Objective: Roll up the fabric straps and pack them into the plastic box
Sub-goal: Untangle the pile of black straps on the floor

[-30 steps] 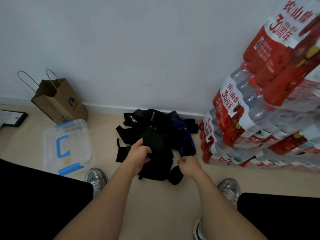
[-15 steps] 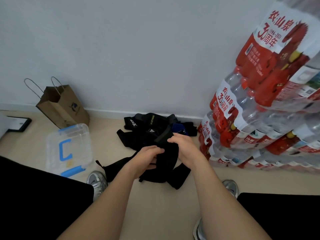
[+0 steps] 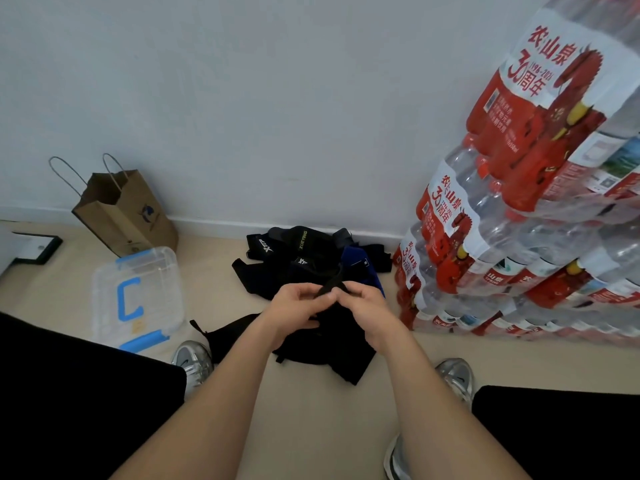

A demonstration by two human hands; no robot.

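Left hand (image 3: 294,306) & right hand (image 3: 363,306) pinch 1 black strap (image 3: 330,285), starting its roll; next, tight turns, then plastic box (image 3: 138,292).

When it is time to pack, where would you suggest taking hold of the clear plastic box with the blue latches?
Probably by the two long sides of the plastic box, one hand on each, coming from above. Its lid is shut and flat on top, and the blue handle lies folded flush against it, offering little to hook.
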